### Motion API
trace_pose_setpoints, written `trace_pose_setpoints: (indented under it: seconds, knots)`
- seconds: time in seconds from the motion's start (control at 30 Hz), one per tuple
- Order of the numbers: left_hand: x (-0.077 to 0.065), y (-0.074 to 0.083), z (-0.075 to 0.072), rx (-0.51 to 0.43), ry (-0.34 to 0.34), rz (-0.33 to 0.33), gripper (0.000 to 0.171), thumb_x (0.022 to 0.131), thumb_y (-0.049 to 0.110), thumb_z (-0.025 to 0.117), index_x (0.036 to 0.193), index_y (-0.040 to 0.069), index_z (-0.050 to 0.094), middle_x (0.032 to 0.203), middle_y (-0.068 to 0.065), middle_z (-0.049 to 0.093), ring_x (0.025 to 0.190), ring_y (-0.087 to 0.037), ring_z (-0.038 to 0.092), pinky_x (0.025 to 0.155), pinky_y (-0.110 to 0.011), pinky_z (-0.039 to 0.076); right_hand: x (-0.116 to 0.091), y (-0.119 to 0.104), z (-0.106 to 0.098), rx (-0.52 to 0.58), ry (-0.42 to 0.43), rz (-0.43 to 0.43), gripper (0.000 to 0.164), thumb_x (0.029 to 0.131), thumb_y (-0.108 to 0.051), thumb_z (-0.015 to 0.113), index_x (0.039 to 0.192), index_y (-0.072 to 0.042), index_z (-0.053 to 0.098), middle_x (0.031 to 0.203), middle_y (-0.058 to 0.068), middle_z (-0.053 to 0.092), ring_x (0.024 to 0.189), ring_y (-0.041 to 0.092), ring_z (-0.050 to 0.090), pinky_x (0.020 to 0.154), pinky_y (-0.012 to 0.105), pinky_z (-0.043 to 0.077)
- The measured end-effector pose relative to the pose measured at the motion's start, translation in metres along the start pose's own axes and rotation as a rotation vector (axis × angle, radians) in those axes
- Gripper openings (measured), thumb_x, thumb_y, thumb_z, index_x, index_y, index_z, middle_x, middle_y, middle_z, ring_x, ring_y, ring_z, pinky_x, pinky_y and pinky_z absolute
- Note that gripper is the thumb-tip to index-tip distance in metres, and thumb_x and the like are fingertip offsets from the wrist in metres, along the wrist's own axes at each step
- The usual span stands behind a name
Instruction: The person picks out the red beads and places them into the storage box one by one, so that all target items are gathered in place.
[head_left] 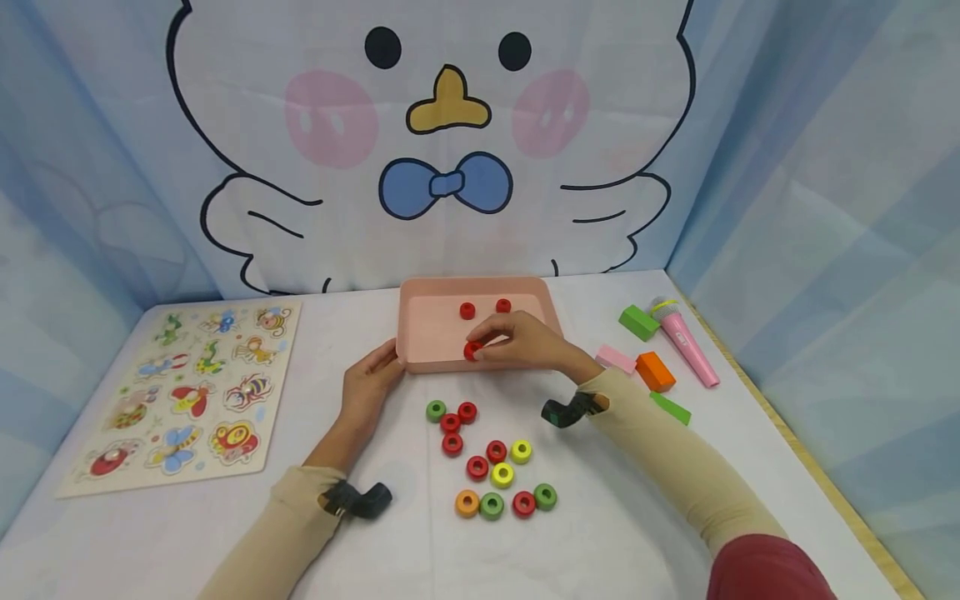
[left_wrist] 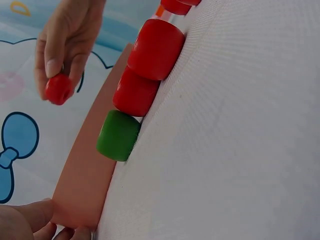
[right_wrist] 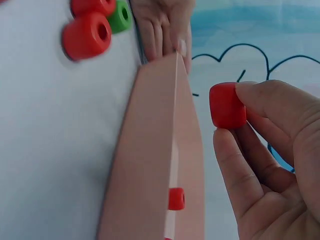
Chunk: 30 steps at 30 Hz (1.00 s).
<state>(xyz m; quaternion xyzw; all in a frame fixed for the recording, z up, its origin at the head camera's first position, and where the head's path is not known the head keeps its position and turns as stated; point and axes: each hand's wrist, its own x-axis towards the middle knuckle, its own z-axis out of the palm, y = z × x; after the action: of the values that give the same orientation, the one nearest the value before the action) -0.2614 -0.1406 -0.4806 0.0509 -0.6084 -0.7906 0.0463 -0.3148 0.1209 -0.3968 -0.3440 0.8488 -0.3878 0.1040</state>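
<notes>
My right hand (head_left: 525, 340) pinches a red bead (right_wrist: 227, 106) with a hole through it between thumb and fingertips, held above the front of the pink tray (head_left: 431, 333). Inside that tray lie two more red beads, one left (head_left: 467, 311) and one right (head_left: 503, 306). At the tray's front left corner, my left hand (head_left: 369, 385) holds the edge, thumb at the rim and fingers against the outside. In front of the tray, red, green, yellow and orange beads are scattered on the white table, among them a green bead (left_wrist: 118, 135) and a yellow bead (head_left: 502, 475).
A wooden picture puzzle board (head_left: 187, 392) lies on the left. On the right are a pink toy microphone (head_left: 688, 343), an orange block (head_left: 656, 372), a pink block (head_left: 616, 359) and two green blocks (head_left: 639, 322). A printed curtain (head_left: 450, 242) hangs behind the table.
</notes>
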Motion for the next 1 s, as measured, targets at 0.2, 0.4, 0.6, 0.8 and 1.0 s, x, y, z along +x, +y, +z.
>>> trace_pose_setpoints:
  seconds: [0.2, 0.4, 0.6, 0.8, 1.0]
  knots:
    - [0.0, 0.001, -0.001, 0.001, 0.011, 0.0, 0.048, 0.092, -0.002, 0.064, 0.138, -0.004, 0.052, 0.139, -0.02, 0.053, 0.127, -0.022, 0.052, 0.096, -0.02, 0.048, 0.038, 0.005, -0.006, -0.089, 0.008, 0.047, 0.029, 0.091, -0.016, 0.073, 0.119, -0.01, 0.071, 0.113, 0.001, 0.066, 0.103, 0.019, 0.059, 0.089, 0.027, 0.054]
    - [0.001, 0.001, -0.002, 0.023, 0.015, -0.019, 0.049, 0.092, 0.0, 0.065, 0.139, -0.001, 0.053, 0.139, -0.017, 0.054, 0.126, -0.019, 0.052, 0.097, -0.02, 0.048, 0.075, 0.009, -0.005, -0.092, -0.035, 0.162, 0.03, 0.092, -0.032, 0.071, 0.12, -0.021, 0.07, 0.113, -0.007, 0.064, 0.104, 0.016, 0.055, 0.085, 0.027, 0.053]
    - [0.0, -0.001, 0.0, 0.021, 0.025, -0.043, 0.05, 0.092, 0.001, 0.066, 0.14, 0.001, 0.053, 0.139, -0.015, 0.054, 0.126, -0.02, 0.053, 0.097, -0.02, 0.048, 0.11, 0.02, -0.002, -0.012, -0.096, 0.247, 0.034, 0.091, -0.031, 0.072, 0.122, -0.017, 0.07, 0.114, -0.004, 0.065, 0.101, 0.019, 0.058, 0.088, 0.029, 0.054]
    - [-0.001, -0.002, 0.0, 0.027, 0.027, -0.025, 0.049, 0.091, 0.002, 0.067, 0.138, 0.0, 0.054, 0.138, -0.016, 0.055, 0.124, -0.019, 0.054, 0.097, -0.02, 0.048, 0.129, 0.032, 0.003, 0.018, -0.093, 0.33, 0.034, 0.091, -0.027, 0.073, 0.122, -0.014, 0.069, 0.112, 0.001, 0.064, 0.098, 0.023, 0.057, 0.082, 0.03, 0.055]
    - [0.001, -0.002, -0.001, 0.029, 0.02, 0.003, 0.048, 0.092, 0.001, 0.066, 0.139, -0.002, 0.053, 0.139, -0.018, 0.054, 0.127, -0.022, 0.052, 0.096, -0.02, 0.048, 0.139, 0.035, 0.008, -0.012, -0.077, 0.341, 0.03, 0.091, -0.026, 0.071, 0.119, -0.015, 0.071, 0.108, 0.004, 0.063, 0.094, 0.023, 0.055, 0.075, 0.028, 0.053]
